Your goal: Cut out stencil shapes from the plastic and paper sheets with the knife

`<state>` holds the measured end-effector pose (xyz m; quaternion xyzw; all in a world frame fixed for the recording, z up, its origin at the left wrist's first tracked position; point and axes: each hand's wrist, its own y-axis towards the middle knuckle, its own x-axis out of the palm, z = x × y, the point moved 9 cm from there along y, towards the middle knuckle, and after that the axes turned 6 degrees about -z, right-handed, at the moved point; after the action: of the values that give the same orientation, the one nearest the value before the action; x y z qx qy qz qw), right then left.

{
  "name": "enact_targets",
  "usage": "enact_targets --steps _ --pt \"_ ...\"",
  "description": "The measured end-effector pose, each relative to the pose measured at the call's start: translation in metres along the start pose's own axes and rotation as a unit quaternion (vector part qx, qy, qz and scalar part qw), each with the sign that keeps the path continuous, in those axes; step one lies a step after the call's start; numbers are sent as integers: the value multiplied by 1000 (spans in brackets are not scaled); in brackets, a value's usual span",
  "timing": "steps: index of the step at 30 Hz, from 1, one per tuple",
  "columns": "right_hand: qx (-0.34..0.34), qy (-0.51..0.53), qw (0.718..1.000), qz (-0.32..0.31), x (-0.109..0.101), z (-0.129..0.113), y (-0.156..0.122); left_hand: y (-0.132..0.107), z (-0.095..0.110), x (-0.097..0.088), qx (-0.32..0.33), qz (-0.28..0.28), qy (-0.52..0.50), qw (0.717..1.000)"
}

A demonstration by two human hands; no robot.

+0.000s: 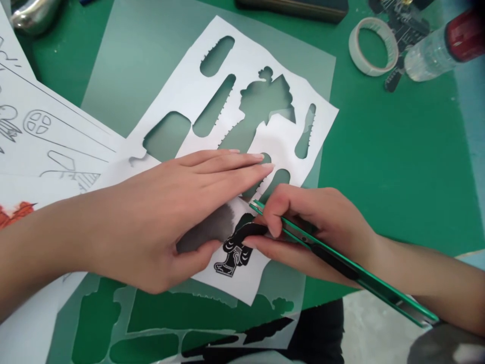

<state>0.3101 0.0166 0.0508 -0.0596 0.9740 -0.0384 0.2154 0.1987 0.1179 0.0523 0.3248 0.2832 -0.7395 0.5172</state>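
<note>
A white paper sheet (242, 65) with several shapes cut out of it lies on a grey-green cutting mat (144, 45). My left hand (162, 217) lies flat on the sheet, fingers stretched out and pressed down, thumb near a black printed figure (233, 258). My right hand (314, 232) is closed round a green utility knife (359, 275). The knife's tip rests on the paper just above the black figure, close to my left fingertips.
More sheets with line drawings (45, 131) lie at the left. A roll of tape (373, 46) and a clear bottle with a red cap (439, 45) sit at the top right on the green table (397, 151). Another cut-out sheet (159, 328) lies at the near edge.
</note>
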Motion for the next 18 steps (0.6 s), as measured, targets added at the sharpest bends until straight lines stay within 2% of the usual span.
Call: enact_targets --steps 18 --pt "35 2 999 -5 -1 5 -2 0 -1 2 -5 -9 -25 1000"
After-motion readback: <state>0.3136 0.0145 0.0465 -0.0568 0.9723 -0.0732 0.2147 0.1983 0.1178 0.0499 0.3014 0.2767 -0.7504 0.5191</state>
